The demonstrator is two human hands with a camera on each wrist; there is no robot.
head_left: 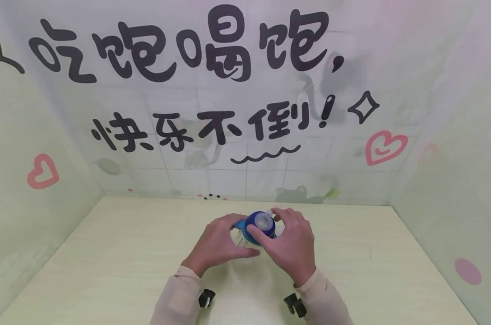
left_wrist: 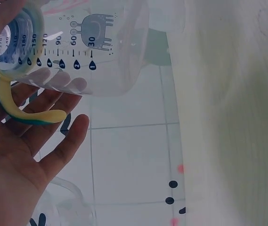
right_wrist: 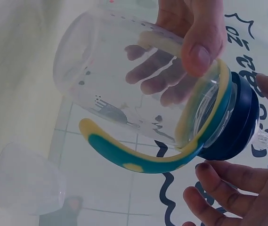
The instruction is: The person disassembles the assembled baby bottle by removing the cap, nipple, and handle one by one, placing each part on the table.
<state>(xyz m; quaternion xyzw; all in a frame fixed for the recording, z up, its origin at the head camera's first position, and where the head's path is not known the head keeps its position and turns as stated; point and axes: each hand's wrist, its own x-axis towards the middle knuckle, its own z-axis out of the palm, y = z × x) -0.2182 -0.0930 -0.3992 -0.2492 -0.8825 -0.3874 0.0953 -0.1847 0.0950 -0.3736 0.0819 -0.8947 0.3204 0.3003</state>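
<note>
A clear baby bottle [right_wrist: 119, 89] with a teal and yellow handle [right_wrist: 138, 160] is between my two hands. My left hand [head_left: 217, 241] grips its body, the thumb on one side and the fingers seen through the clear wall. Printed volume marks and a grey animal show on the bottle in the left wrist view. On top sits a dark blue collar [head_left: 250, 220] with a clear nipple [head_left: 265, 221]. My right hand [head_left: 293, 241] holds this collar between thumb and fingers. From the head view, much of the bottle body is hidden by the hands.
A translucent cup-shaped piece [right_wrist: 30, 181] stands on the pale wooden table [head_left: 127, 257]. Behind the table is a printed wall sheet [head_left: 188, 99] with large black characters, and side panels [head_left: 452, 203] rise left and right. Black mounts [head_left: 206, 298] sit at both wrists.
</note>
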